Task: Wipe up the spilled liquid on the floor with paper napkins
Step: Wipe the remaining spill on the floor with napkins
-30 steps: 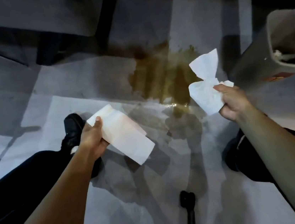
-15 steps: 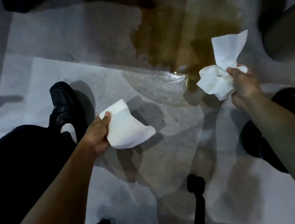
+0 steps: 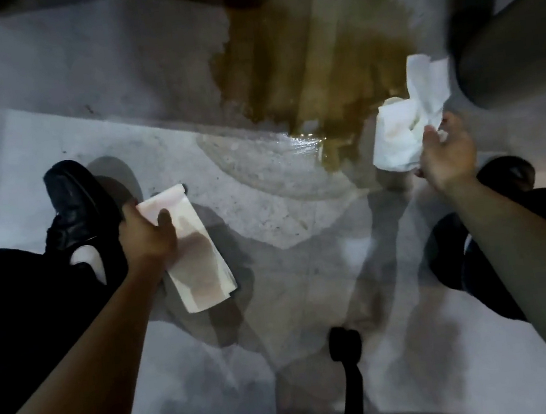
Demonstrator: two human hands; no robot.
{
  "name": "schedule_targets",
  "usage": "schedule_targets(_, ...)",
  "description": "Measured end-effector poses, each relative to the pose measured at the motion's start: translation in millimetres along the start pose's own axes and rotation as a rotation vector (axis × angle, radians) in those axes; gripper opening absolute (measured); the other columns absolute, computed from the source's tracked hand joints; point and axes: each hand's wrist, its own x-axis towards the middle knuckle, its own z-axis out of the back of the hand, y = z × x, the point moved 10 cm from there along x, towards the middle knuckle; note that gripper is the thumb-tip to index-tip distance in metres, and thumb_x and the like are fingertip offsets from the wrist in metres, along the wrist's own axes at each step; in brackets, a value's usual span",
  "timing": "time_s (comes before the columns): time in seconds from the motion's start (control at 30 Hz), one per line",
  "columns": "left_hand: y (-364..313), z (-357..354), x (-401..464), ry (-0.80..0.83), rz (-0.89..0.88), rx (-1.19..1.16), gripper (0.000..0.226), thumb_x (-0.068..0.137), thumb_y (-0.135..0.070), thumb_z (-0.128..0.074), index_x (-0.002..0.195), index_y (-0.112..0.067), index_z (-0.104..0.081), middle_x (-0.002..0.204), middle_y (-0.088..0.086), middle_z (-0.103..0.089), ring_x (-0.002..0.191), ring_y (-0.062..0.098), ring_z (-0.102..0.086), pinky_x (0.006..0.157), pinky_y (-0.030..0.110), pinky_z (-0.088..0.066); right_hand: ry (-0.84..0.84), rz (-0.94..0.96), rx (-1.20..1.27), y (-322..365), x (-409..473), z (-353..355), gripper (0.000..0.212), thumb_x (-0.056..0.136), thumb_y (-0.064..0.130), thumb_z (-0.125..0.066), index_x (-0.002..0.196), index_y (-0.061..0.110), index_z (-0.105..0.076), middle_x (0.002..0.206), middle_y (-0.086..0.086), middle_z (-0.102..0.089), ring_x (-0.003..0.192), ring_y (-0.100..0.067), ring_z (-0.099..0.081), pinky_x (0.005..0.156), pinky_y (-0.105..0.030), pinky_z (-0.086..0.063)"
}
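Observation:
A brown puddle of spilled liquid [image 3: 312, 61] spreads over the grey floor at the top centre, with a shiny wet edge nearest me. My left hand [image 3: 146, 237] grips a folded stack of white paper napkins [image 3: 195, 261] low over the floor, left of the spill. Over the puddle's right edge, my right hand [image 3: 447, 154] holds a crumpled white paper napkin [image 3: 405, 132], fingers loosely closed on its lower part.
My black shoe [image 3: 75, 203] and dark trouser leg are at the left; my other shoe [image 3: 501, 175] sits at the right. A grey bin [image 3: 513, 50] stands at the upper right. Black chair-base legs and castors [image 3: 347, 362] lie at the bottom centre.
My view has dropped closer to the floor. My left hand turned the folded stack lengthwise and lowered it. My right hand carried the crumpled napkin down toward the puddle's right edge.

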Motion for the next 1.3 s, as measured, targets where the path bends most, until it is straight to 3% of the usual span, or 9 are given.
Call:
schedule_targets(0.13, -99.0, -3.3, -17.0, -0.041, -0.258, 0.219, 0.077, 0.094, -0.035, -0.062, 0.159, -0.017, -0.025, 0.160, 0.028, -0.024, 0.143, 0.051, -0.029, 0.115, 0.056, -0.032, -0.035, 0.090, -0.127, 4.6, 6.6, 12.0, 0.038, 0.098, 0.021, -0.050, 0.135, 0.025, -0.055, 0.133, -0.007, -0.063, 0.121, -0.028, -0.061, 0.101, -0.047, -0.054)
schedule_targets(0.23, -179.2, -27.6, -32.4, 0.056, -0.441, 0.178, 0.058, 0.087, -0.038, -0.056, 0.141, -0.016, -0.053, 0.144, 0.023, -0.049, 0.130, 0.044, -0.048, 0.110, 0.048, -0.042, 0.011, 0.053, -0.132, -0.2, 14.0, 6.1, 0.036, 0.089, 0.025, -0.048, 0.118, 0.020, -0.068, 0.117, -0.008, -0.072, 0.105, -0.030, -0.068, 0.090, -0.051, -0.059)
schedule_targets(0.37, -249.1, -100.8, -82.6, 0.527, -0.428, -0.145, 0.028, 0.091, -0.029, -0.068, 0.118, -0.035, -0.062, 0.106, 0.000, -0.067, 0.099, 0.028, -0.069, 0.089, 0.041, -0.060, 0.132, -0.127, 0.135, -0.1, -0.2, -12.9, 0.028, 0.091, 0.008, -0.049, 0.103, 0.020, -0.072, 0.103, 0.000, -0.071, 0.088, -0.023, -0.071, 0.065, -0.033, -0.064)
schedule_targets(0.5, -277.2, -167.5, -141.2, 0.900, -0.244, -0.398, 0.058, 0.092, -0.030, -0.074, 0.142, -0.045, -0.048, 0.129, -0.004, -0.065, 0.103, 0.022, -0.073, 0.077, 0.052, -0.064, 0.341, -0.209, 0.521, 18.7, -24.4, -53.5, 0.032, 0.092, -0.008, -0.051, 0.085, 0.013, -0.073, 0.083, -0.002, -0.078, 0.076, -0.023, -0.073, 0.068, -0.040, -0.062)
schedule_targets(0.63, -283.6, -179.5, -123.1, 0.692, -0.344, -0.364, 0.041, 0.080, -0.023, -0.073, 0.121, -0.025, -0.068, 0.116, -0.003, -0.075, 0.104, 0.019, -0.073, 0.095, 0.050, -0.058, 0.496, -0.072, 0.338, 26.9, -27.5, -71.3, 0.015, 0.086, 0.010, -0.067, 0.098, 0.012, -0.074, 0.096, -0.004, -0.077, 0.086, -0.016, -0.072, 0.083, -0.036, -0.057)
schedule_targets(0.83, -296.2, -192.8, -118.7, 0.746, -0.433, -0.262, 0.048, 0.086, -0.009, -0.073, 0.121, -0.025, -0.043, 0.117, 0.002, -0.063, 0.107, 0.018, -0.064, 0.094, 0.042, -0.057, 0.612, 0.332, -0.090, 59.7, -28.6, -79.7, 0.101, 0.063, 0.028, -0.091, 0.148, 0.033, -0.038, 0.139, 0.000, -0.052, 0.124, -0.013, -0.055, 0.107, -0.028, -0.047)
schedule_targets(1.03, -302.5, -202.9, -104.3, 0.780, -0.334, -0.350, 0.038, 0.090, -0.001, -0.072, 0.109, -0.024, -0.049, 0.097, -0.002, -0.063, 0.080, 0.012, -0.064, 0.069, 0.022, -0.055, 0.235, 0.341, -0.136, 41.6, 3.3, -46.1, 0.043, 0.084, 0.014, -0.063, 0.126, 0.017, -0.069, 0.126, -0.015, -0.061, 0.117, -0.022, -0.059, 0.104, -0.016, -0.039)
schedule_targets(1.13, -301.2, -184.3, -69.8, 0.658, -0.344, -0.319, 0.030, 0.090, 0.001, -0.069, 0.106, -0.021, -0.056, 0.090, -0.009, -0.063, 0.075, -0.002, -0.061, 0.078, 0.022, -0.052, 0.093, 0.325, -0.362, 17.2, 32.9, -27.0, 0.049, 0.083, 0.033, -0.043, 0.125, 0.025, -0.067, 0.128, -0.023, -0.055, 0.122, -0.042, -0.049, 0.110, -0.032, -0.030)
schedule_targets(1.3, -293.9, -152.3, -20.9, 0.448, -0.351, -0.219, 0.035, 0.091, 0.000, -0.064, 0.097, -0.034, -0.057, 0.094, -0.014, -0.063, 0.100, 0.017, -0.065, 0.094, 0.028, -0.049, -0.030, 0.244, -0.516, 16.0, 83.0, -4.9, 0.057, 0.085, 0.021, -0.046, 0.141, 0.017, -0.053, 0.136, -0.026, -0.043, 0.120, -0.048, -0.046, 0.107, -0.051, -0.040)
